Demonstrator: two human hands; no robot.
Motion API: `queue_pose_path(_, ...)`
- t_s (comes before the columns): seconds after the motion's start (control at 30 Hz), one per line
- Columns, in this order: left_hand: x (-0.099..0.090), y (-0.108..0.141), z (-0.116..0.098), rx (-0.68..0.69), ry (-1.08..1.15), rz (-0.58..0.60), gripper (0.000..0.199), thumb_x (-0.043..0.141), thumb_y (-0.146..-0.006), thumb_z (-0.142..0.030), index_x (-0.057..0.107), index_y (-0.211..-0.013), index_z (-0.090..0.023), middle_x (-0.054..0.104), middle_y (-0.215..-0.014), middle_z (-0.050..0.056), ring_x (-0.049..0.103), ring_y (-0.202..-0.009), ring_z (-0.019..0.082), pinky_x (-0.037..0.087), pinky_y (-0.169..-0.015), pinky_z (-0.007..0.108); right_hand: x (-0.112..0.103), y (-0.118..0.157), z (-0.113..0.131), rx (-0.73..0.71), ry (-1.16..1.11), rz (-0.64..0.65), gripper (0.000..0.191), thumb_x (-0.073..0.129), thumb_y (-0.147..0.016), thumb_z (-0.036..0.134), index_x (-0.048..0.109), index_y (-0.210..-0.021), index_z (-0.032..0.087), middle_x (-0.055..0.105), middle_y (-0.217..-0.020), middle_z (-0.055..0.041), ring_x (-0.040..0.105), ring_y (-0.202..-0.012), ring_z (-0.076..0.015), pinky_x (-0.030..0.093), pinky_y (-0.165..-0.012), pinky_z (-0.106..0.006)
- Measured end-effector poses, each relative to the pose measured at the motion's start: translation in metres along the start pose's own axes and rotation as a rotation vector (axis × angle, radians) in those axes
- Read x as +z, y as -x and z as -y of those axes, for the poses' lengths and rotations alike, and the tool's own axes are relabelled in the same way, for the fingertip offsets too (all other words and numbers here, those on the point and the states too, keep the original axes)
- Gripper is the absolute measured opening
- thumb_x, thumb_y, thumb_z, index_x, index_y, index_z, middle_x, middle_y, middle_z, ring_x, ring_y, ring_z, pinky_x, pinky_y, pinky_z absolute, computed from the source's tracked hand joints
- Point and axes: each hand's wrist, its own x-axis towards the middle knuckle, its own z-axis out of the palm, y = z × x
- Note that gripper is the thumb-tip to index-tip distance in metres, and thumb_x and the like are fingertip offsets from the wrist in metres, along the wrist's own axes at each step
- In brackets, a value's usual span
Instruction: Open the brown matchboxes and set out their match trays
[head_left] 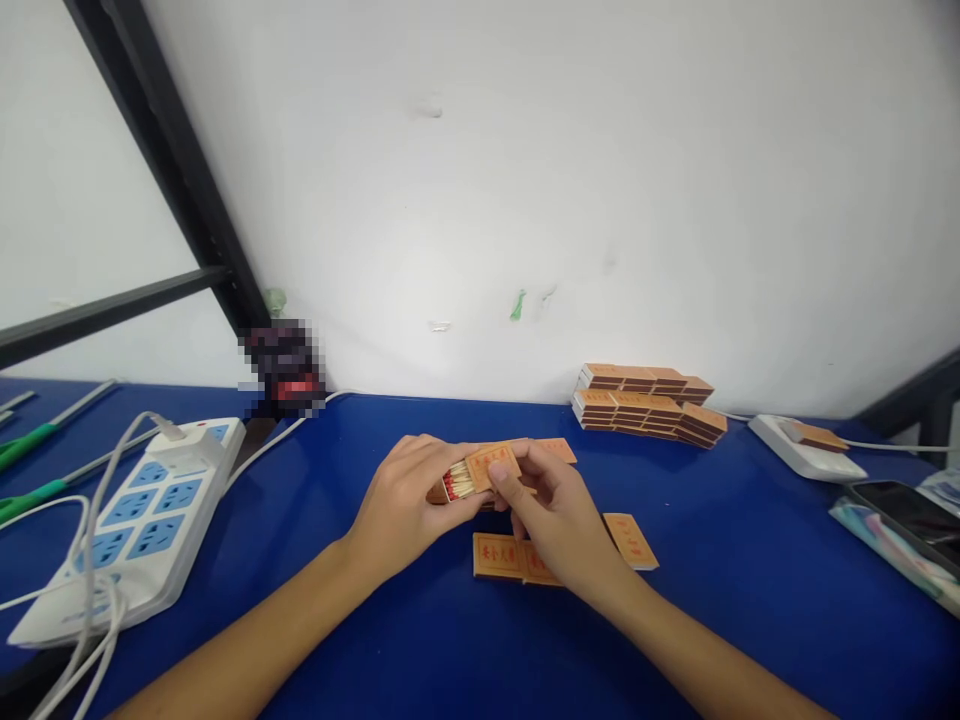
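An orange matchbox [487,464] is held between both hands above the blue table, its tray partly out. Red-tipped matches [460,481] show in the open part. My left hand [409,492] is closed around the left side of the box. My right hand [556,505] grips the right side, thumb pressed on the printed top. Behind the fingers lies another matchbox [556,449], partly hidden. Below the hands, matchboxes [496,556] lie side by side, the right one partly covered by my right hand. One more matchbox [631,541] lies at an angle beside my right wrist.
Stacked matchboxes [637,403] stand by the wall at the back right. A white power strip [191,520] with cables lies on the left, near green-handled tools [34,495]. On the right are a white adapter [799,450] with a matchbox on top and a phone [907,515].
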Motion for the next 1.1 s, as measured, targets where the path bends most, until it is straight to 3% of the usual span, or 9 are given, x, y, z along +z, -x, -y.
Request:
queue_pose_path(0.23,-0.009,-0.009,0.017,-0.171,-0.046,0.062,0.035,0.075,-0.092,-0.051,0.070,-0.118,-0.027,0.078,-0.111,0.003,0.072,-0.095,0.023,0.057,-0.086,0.040,-0.020,-0.015,0.001,0.035,0.079,-0.130,0.051,0.066,-0.088,0.073,0.070,-0.088,0.022,0.059,-0.062,0.0006,0.048,-0.047,-0.0129,0.039,-0.041,-0.027)
queue_pose_path(0.4,-0.018,-0.019,0.033,-0.266,0.030,0.075,0.035,0.079,-0.089,-0.046,0.069,-0.116,-0.026,0.076,-0.117,0.001,0.071,-0.107,0.022,0.055,-0.097,0.037,-0.034,-0.026,-0.011,0.011,0.067,-0.194,0.049,0.071,-0.087,0.069,0.068,-0.087,0.020,0.069,-0.076,-0.0041,0.054,-0.054,-0.0138,0.040,-0.046,-0.027)
queue_pose_path(0.53,-0.019,-0.021,0.033,-0.253,0.043,0.088,0.034,0.080,-0.089,-0.044,0.070,-0.117,-0.026,0.075,-0.118,0.001,0.069,-0.107,0.021,0.054,-0.096,0.036,-0.034,-0.029,-0.012,-0.033,0.071,-0.162,0.043,0.070,-0.089,0.064,0.069,-0.096,0.021,0.071,-0.087,-0.0047,0.059,-0.067,-0.0165,0.046,-0.057,-0.029)
queue_pose_path(0.63,-0.018,-0.021,0.026,-0.202,0.050,0.088,0.033,0.079,-0.090,-0.043,0.071,-0.117,-0.026,0.075,-0.117,0.001,0.068,-0.109,0.021,0.054,-0.097,0.035,-0.030,-0.026,-0.011,-0.055,0.124,-0.094,0.039,0.071,-0.090,0.061,0.068,-0.089,0.022,0.066,-0.081,-0.0029,0.058,-0.072,-0.0177,0.047,-0.065,-0.030)
queue_pose_path(0.73,-0.018,-0.022,0.022,-0.167,0.050,0.074,0.033,0.079,-0.090,-0.043,0.072,-0.117,-0.026,0.075,-0.116,0.002,0.068,-0.111,0.021,0.053,-0.099,0.035,-0.030,-0.024,-0.009,-0.055,0.140,-0.098,0.041,0.073,-0.088,0.060,0.065,-0.080,0.021,0.061,-0.074,-0.0011,0.054,-0.069,-0.0171,0.044,-0.062,-0.030)
queue_pose_path(0.8,-0.019,-0.024,0.026,-0.222,0.051,0.035,0.033,0.080,-0.089,-0.044,0.073,-0.115,-0.025,0.076,-0.116,0.002,0.069,-0.107,0.022,0.054,-0.098,0.036,-0.035,-0.026,-0.007,-0.040,0.118,-0.139,0.042,0.073,-0.086,0.061,0.063,-0.079,0.021,0.056,-0.068,0.0011,0.049,-0.063,-0.0156,0.041,-0.059,-0.029)
queue_pose_path(0.93,-0.023,-0.033,0.053,-0.424,0.064,0.039,0.040,0.077,-0.088,-0.054,0.076,-0.114,-0.024,0.077,-0.114,0.004,0.071,-0.097,0.022,0.057,-0.089,0.036,-0.055,-0.039,-0.010,-0.098,0.195,-0.275,0.043,0.069,-0.087,0.061,0.062,-0.076,0.020,0.050,-0.063,0.0025,0.043,-0.060,-0.0141,0.037,-0.059,-0.029)
queue_pose_path(1.1,-0.020,-0.043,0.100,-0.421,-0.056,0.200,0.044,0.076,-0.084,-0.056,0.078,-0.112,-0.022,0.076,-0.112,0.008,0.069,-0.102,0.028,0.055,-0.089,0.040,-0.085,-0.061,-0.028,-0.142,0.511,-0.364,0.039,0.060,-0.089,0.055,0.060,-0.072,0.020,0.044,-0.062,0.0025,0.041,-0.060,-0.0148,0.034,-0.060,-0.030)
